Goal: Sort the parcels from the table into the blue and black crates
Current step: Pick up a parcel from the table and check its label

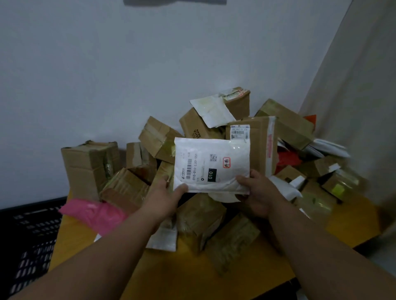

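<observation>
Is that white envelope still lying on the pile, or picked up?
Picked up: both hands, left hand and right hand, grip the white envelope above the pile.

A plain pale wall stands behind, with a dark strip at its top edge. On the right hangs a beige curtain. The table has a yellow top. The light is dim and even, a little bluish

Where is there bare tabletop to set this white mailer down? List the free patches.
Bare yellow table shows along the near edge, between the two forearms, in front of the taped boxes. A second strip lies at the right edge. Everywhere behind, from the pink bag to the wall, is crowded. Both hands hold the white mailer.
</observation>
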### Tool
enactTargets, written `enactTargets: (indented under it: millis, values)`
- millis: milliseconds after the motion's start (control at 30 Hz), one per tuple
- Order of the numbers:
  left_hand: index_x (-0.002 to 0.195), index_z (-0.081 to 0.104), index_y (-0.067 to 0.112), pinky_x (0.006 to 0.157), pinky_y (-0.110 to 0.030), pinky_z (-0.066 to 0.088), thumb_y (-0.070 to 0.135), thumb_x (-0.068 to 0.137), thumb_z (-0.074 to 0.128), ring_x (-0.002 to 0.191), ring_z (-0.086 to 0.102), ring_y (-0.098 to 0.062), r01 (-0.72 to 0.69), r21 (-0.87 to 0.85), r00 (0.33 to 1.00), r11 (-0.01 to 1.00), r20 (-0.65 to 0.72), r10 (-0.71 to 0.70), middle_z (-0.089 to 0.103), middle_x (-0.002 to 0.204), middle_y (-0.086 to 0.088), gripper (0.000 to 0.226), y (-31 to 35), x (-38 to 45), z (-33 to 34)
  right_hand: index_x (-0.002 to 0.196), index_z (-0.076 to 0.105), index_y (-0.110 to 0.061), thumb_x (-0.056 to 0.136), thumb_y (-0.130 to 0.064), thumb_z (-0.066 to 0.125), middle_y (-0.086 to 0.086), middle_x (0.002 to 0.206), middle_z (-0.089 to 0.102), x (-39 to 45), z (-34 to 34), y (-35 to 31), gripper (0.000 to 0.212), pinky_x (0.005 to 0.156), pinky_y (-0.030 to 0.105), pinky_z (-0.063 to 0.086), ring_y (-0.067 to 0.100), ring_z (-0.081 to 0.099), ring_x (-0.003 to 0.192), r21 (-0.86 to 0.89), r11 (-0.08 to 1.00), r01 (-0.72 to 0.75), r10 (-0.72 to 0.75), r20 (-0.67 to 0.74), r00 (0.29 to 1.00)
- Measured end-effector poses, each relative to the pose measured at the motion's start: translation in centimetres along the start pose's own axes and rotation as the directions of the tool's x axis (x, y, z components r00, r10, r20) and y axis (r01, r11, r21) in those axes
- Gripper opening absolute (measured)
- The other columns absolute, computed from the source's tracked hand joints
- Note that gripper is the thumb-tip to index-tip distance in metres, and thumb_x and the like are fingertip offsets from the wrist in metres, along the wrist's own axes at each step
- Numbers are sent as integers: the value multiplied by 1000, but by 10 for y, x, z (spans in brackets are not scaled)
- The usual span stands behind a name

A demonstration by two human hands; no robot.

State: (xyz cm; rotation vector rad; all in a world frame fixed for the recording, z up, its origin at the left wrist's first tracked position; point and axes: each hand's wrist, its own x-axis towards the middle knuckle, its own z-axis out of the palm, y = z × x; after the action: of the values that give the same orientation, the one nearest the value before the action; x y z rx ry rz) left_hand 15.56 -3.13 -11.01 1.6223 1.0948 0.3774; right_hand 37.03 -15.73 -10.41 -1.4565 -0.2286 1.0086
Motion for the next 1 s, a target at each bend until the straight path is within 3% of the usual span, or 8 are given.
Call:
enactTargets:
  millis: [67,200,300,400,500,767,900,1000]
  values:
    - [127,48,27,72,-25,51,38,95,60,97,60,-8,22,-150,1000,988,13,-20,60,117,11,36,4,-3,-2,113,62,-21,96,-6,55,7,123,64,-6,0,3,24,97,50,47,33,56,116,-17,999,-32,33,70,997]
    - [123,60,21,90,-47,56,26,96,59,101,67,-23,18,-290,998,957,-57,-36,70,114,-1,27,1,-8,-19,120,62,-16,96,-3,52,9,121,67,-18,12,9,29,85,44,52,34,60,111,-57,997,-43,51,150,987]
    - [123,61,20,88,-52,56,22,96,59,98,69,-29,26,-354,996,935,-71,-55,71,113,-5,27,-12,-20,-40,126,62,-9,94,-10,56,13,122,68,-25,30,17,32,101,53,48,36,61,116,-91,994,-60,75,162,984]
    - [115,63,20,81,-52,56,21,96,58,91,68,-41,33,-368,992,929,-103,-76,72,106,-6,20,-33,-35,-69,126,61,-7,96,-21,57,14,122,68,-35,61,28,33,103,55,46,37,61,116,-115,991,-66,81,137,987]
    - [105,63,22,88,-48,56,12,98,55,95,69,-27,25,-382,983,924,-157,-91,72,105,-5,15,-57,-55,-110,123,59,-6,98,-22,56,17,124,65,-50,107,42,30,101,56,48,38,60,116,-148,987,-63,88,170,982]
    - [118,63,21,82,-38,58,13,97,53,94,71,-19,28,-349,938,937,-315,-145,73,106,-1,25,-148,-125,-251,118,59,-5,97,-12,55,19,115,68,-100,262,102,22,78,44,55,35,64,97,-297,953,-50,157,347,925]
    - [118,61,23,82,-37,58,12,97,52,92,70,-17,54,-350,878,935,-429,-212,72,103,1,26,-189,-168,-311,122,55,3,95,-12,57,26,124,63,-123,331,142,31,97,56,47,44,61,109,-365,931,-20,190,437,879]
    - [121,61,24,82,-38,58,12,97,52,93,70,-18,71,-361,834,930,-490,-254,72,106,1,28,-213,-192,-346,123,55,3,95,-10,57,20,113,68,-138,371,166,31,80,41,52,32,64,91,-398,917,10,214,516,830]
